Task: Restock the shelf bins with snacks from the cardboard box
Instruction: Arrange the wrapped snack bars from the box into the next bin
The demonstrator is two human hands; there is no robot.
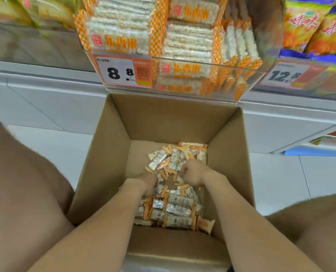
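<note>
An open cardboard box stands on the floor below the shelf. Its bottom holds several small orange-and-white snack packs in a loose pile. Both my arms reach down into it. My left hand is buried among the packs, its fingers hidden. My right hand lies fist-like on the pile with fingers curled; what it grips is hidden. Above the box, a clear shelf bin is filled with the same snack packs, stacked flat and on edge.
An orange price tag reading 8.8 is on the bin front. A bin of orange and blue snack bags is at the right, with a 12.8 tag. Yellow bags sit at the left. My knees flank the box.
</note>
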